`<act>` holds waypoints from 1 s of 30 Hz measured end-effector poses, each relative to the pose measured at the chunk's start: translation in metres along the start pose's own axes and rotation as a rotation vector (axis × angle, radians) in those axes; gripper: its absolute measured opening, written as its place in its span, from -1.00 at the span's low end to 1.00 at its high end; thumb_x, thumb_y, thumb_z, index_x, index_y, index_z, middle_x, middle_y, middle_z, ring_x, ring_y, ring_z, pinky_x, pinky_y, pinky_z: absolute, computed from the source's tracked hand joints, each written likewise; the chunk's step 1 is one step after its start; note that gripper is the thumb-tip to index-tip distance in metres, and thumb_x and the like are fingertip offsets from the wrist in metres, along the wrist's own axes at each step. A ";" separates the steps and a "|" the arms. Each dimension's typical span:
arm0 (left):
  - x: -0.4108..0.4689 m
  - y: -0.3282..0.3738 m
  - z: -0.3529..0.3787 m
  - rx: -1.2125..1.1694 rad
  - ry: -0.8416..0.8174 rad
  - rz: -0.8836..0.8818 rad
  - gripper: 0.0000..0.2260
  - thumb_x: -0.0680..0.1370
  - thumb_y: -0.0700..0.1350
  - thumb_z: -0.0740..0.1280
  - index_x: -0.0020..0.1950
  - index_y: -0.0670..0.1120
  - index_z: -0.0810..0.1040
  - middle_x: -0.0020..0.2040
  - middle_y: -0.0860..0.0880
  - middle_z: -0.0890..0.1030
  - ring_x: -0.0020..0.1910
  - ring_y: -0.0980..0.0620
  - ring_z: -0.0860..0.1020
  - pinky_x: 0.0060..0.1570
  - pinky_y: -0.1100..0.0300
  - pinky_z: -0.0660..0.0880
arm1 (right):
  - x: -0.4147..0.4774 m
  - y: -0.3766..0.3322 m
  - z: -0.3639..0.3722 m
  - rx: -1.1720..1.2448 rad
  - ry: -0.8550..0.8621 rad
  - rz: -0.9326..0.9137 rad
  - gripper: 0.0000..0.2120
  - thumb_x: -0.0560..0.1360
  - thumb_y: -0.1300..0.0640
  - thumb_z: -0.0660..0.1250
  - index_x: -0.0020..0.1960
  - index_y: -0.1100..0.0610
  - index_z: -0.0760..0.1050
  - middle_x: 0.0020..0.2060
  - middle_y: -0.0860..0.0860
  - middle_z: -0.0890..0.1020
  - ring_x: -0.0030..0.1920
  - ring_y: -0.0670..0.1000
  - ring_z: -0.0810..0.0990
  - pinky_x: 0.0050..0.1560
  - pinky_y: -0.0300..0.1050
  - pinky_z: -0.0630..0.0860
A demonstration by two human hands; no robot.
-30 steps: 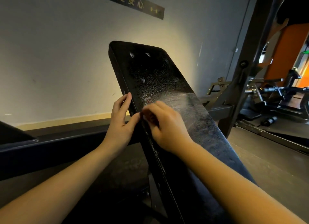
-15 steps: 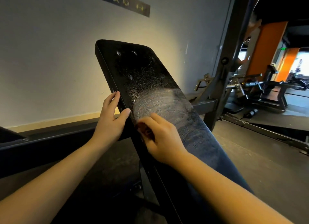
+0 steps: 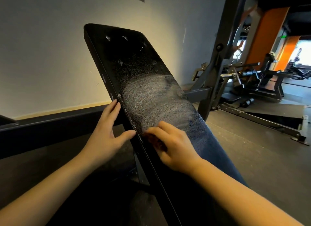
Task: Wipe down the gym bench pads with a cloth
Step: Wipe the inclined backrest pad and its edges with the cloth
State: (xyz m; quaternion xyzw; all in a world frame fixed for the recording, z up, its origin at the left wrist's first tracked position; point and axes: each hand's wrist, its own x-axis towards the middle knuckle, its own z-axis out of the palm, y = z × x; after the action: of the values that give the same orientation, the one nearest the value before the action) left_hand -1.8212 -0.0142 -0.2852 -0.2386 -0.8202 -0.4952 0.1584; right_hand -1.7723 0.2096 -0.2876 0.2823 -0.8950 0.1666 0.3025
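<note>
Against the pale wall stands the sloped bench pad, black and long, its top end raised toward the wall and its lower end running out of view between the person's forearms. Behind it to the right rises a dark steel frame, with more gym machines well apart across the floor.

A broad band of whitish wet swirls covers the middle of the pad; above it the surface looks speckled with spray, and a few larger drops sit near the top end, so that part seems unwiped.

The left hand is spread with straight fingers laid flat along the pad's left side, thumb touching the edge. The right hand lies on the pad's face just beside it, fingers curled down over a dark bunched cloth, of which only a sliver shows, so its colour and size are hard to tell.

The pad is probably firm vinyl over foam, bolted to a heavy frame and slick while wet. It should not shift much, and bracing it by the side edge suits it. The cloth is likely light and limp, so it is best kept wadded under the fingers and palm with steady downward pressure.
</note>
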 end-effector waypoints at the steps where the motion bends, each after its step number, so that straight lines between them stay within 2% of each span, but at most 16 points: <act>1: -0.001 -0.001 0.001 0.012 -0.029 -0.007 -0.02 0.34 0.24 0.43 0.67 0.10 0.04 0.62 0.32 -0.03 0.58 0.32 -0.03 0.56 0.15 -0.01 | -0.012 0.017 -0.009 -0.035 0.030 0.041 -0.73 0.51 0.17 0.37 0.20 0.10 0.57 -0.02 0.02 0.58 -0.02 0.09 0.60 -0.03 -0.08 0.52; 3: -0.001 -0.002 0.003 0.051 -0.087 -0.008 0.13 0.30 0.39 0.50 0.67 0.12 -0.08 0.61 0.36 -0.14 0.59 0.30 -0.11 0.56 0.13 -0.05 | -0.021 0.068 -0.025 -0.170 0.160 0.327 -0.81 0.55 0.12 0.36 0.15 0.06 0.58 0.00 0.01 0.61 0.02 0.15 0.64 -0.05 -0.05 0.52; 5: -0.001 -0.001 0.003 0.114 -0.128 -0.012 0.24 0.18 0.50 0.44 0.66 0.14 -0.17 0.57 0.40 -0.23 0.60 0.27 -0.16 0.58 0.08 -0.07 | -0.013 0.110 -0.037 -0.289 0.218 0.706 -0.83 0.57 0.11 0.33 0.14 0.09 0.56 0.05 0.10 0.63 0.05 0.25 0.63 -0.04 0.02 0.51; 6: -0.001 0.000 0.002 0.138 -0.139 -0.014 0.28 0.13 0.52 0.41 0.65 0.14 -0.20 0.55 0.41 -0.26 0.60 0.27 -0.18 0.59 0.07 -0.08 | -0.004 0.112 -0.036 -0.319 0.225 0.794 -0.82 0.57 0.11 0.30 0.15 0.11 0.54 0.08 0.14 0.63 0.05 0.27 0.62 -0.02 0.06 0.54; 8: -0.002 0.002 -0.001 0.157 -0.148 -0.014 0.34 0.07 0.53 0.40 0.65 0.12 -0.23 0.55 0.40 -0.28 0.60 0.26 -0.19 0.60 0.06 -0.08 | 0.014 0.082 -0.021 -0.301 0.241 0.746 -0.81 0.55 0.15 0.29 0.15 0.13 0.52 0.07 0.15 0.60 0.04 0.26 0.60 -0.01 0.09 0.55; 10: -0.001 0.006 -0.001 0.174 -0.149 -0.017 0.36 0.05 0.51 0.42 0.65 0.11 -0.22 0.57 0.36 -0.28 0.60 0.25 -0.19 0.61 0.04 -0.08 | 0.013 0.030 -0.003 -0.171 0.218 0.482 -0.80 0.52 0.18 0.32 0.14 0.13 0.54 0.04 0.10 0.58 0.02 0.20 0.59 -0.04 0.03 0.52; 12: -0.002 0.006 0.001 0.190 -0.150 -0.009 0.37 0.05 0.51 0.44 0.65 0.10 -0.23 0.55 0.37 -0.28 0.61 0.23 -0.19 0.61 0.03 -0.08 | -0.014 -0.006 0.005 -0.039 0.082 0.134 -0.74 0.50 0.20 0.34 0.19 0.14 0.56 0.00 0.07 0.58 -0.02 0.13 0.58 -0.07 -0.03 0.52; 14: -0.002 0.007 0.002 0.202 -0.156 -0.020 0.37 0.12 0.48 0.54 0.65 0.10 -0.24 0.53 0.39 -0.29 0.61 0.22 -0.19 0.60 0.04 -0.08 | -0.040 0.004 -0.007 -0.019 0.017 0.011 -0.74 0.53 0.18 0.35 0.21 0.12 0.56 -0.03 0.05 0.58 -0.04 0.10 0.60 -0.07 -0.05 0.54; 17: -0.002 0.006 0.002 0.194 -0.155 -0.030 0.33 0.16 0.33 0.59 0.65 0.08 -0.24 0.55 0.37 -0.30 0.60 0.22 -0.19 0.61 -0.01 -0.08 | -0.049 0.072 -0.029 -0.229 0.174 0.389 -0.82 0.54 0.14 0.34 0.14 0.07 0.57 -0.01 0.05 0.62 -0.01 0.17 0.64 -0.05 0.03 0.57; 19: -0.002 0.005 0.002 0.193 -0.160 -0.034 0.37 0.15 0.41 0.60 0.66 0.08 -0.23 0.55 0.38 -0.30 0.61 0.22 -0.20 0.61 -0.04 -0.07 | -0.035 0.096 -0.034 -0.308 0.248 0.736 -0.83 0.55 0.14 0.32 0.12 0.12 0.55 0.03 0.13 0.62 0.03 0.25 0.63 -0.04 0.07 0.54; 20: -0.003 0.004 0.002 0.193 -0.160 -0.035 0.39 0.11 0.47 0.56 0.66 0.08 -0.23 0.54 0.40 -0.30 0.61 0.22 -0.19 0.61 -0.03 -0.07 | -0.024 0.090 -0.030 -0.318 0.261 0.788 -0.83 0.55 0.14 0.31 0.13 0.13 0.53 0.05 0.14 0.61 0.04 0.26 0.62 -0.03 0.08 0.54; 22: -0.003 0.003 0.002 0.185 -0.154 -0.028 0.39 0.04 0.51 0.46 0.66 0.09 -0.22 0.54 0.41 -0.29 0.60 0.24 -0.19 0.60 0.01 -0.07 | -0.005 0.050 -0.012 -0.220 0.267 0.649 -0.84 0.55 0.14 0.31 0.13 0.10 0.53 0.05 0.10 0.60 0.04 0.21 0.60 -0.02 0.08 0.54; 25: -0.002 0.003 0.002 0.189 -0.138 0.001 0.40 0.02 0.52 0.43 0.67 0.07 -0.20 0.53 0.40 -0.27 0.59 0.27 -0.19 0.60 0.05 -0.08 | -0.018 -0.011 0.006 -0.008 0.111 0.096 -0.76 0.51 0.19 0.36 0.17 0.09 0.57 0.00 0.03 0.58 0.00 0.08 0.58 -0.04 -0.03 0.54; 26: -0.001 0.002 0.002 0.195 -0.136 0.002 0.40 0.02 0.52 0.43 0.67 0.07 -0.20 0.54 0.40 -0.26 0.59 0.27 -0.19 0.59 0.07 -0.08 | -0.027 -0.012 0.004 0.008 0.048 -0.010 -0.75 0.51 0.21 0.37 0.19 0.11 0.58 -0.01 0.03 0.58 -0.02 0.07 0.58 -0.04 -0.06 0.53; 28: -0.001 0.002 0.002 0.198 -0.143 -0.004 0.39 0.03 0.51 0.44 0.66 0.08 -0.21 0.54 0.40 -0.27 0.59 0.27 -0.19 0.58 0.09 -0.09 | -0.036 0.022 -0.009 -0.051 0.103 0.061 -0.79 0.54 0.17 0.36 0.17 0.10 0.60 -0.04 0.02 0.60 -0.04 0.07 0.61 -0.03 -0.04 0.58; 30: -0.001 -0.001 0.003 0.191 -0.141 -0.003 0.38 0.07 0.51 0.46 0.66 0.08 -0.21 0.56 0.38 -0.28 0.60 0.25 -0.20 0.58 0.09 -0.09 | -0.033 0.071 -0.025 -0.182 0.240 0.422 -0.83 0.55 0.10 0.32 0.12 0.06 0.60 -0.01 0.04 0.64 0.01 0.13 0.64 -0.02 0.05 0.58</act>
State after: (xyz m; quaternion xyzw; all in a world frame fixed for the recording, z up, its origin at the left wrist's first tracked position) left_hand -1.8212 -0.0121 -0.2881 -0.2551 -0.8733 -0.3969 0.1216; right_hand -1.7827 0.2906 -0.2984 0.0393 -0.9031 0.1768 0.3894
